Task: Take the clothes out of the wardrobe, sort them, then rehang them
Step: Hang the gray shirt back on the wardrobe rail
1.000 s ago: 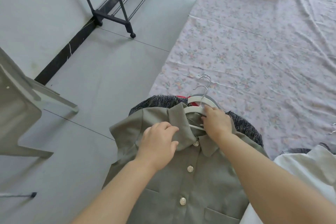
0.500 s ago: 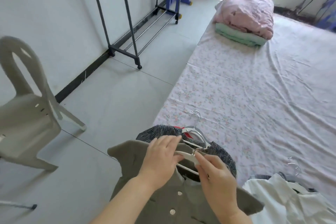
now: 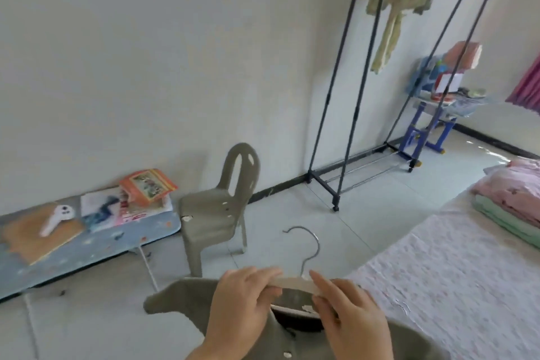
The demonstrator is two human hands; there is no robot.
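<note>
Left hand (image 3: 242,304) and right hand (image 3: 350,316) pinch hanger (image 3: 293,282) inside shirt (image 3: 175,298), 6 o'clock; book (image 3: 147,185) print, 9 o'clock, unreadable.

Measured from the hanger (image 3: 295,282) low in the view, open floor (image 3: 292,210) runs toward 12 o'clock, between the grey chair (image 3: 213,213) and the clothes rack (image 3: 329,96). The chair stands near at 11 o'clock, just left of the hook. At 1 o'clock the rack's rail carries a yellowish garment (image 3: 394,3), with bare rail to its right. The bed (image 3: 438,272) blocks 3 o'clock, and a low padded board (image 3: 87,245) lies at 9 o'clock.
</note>
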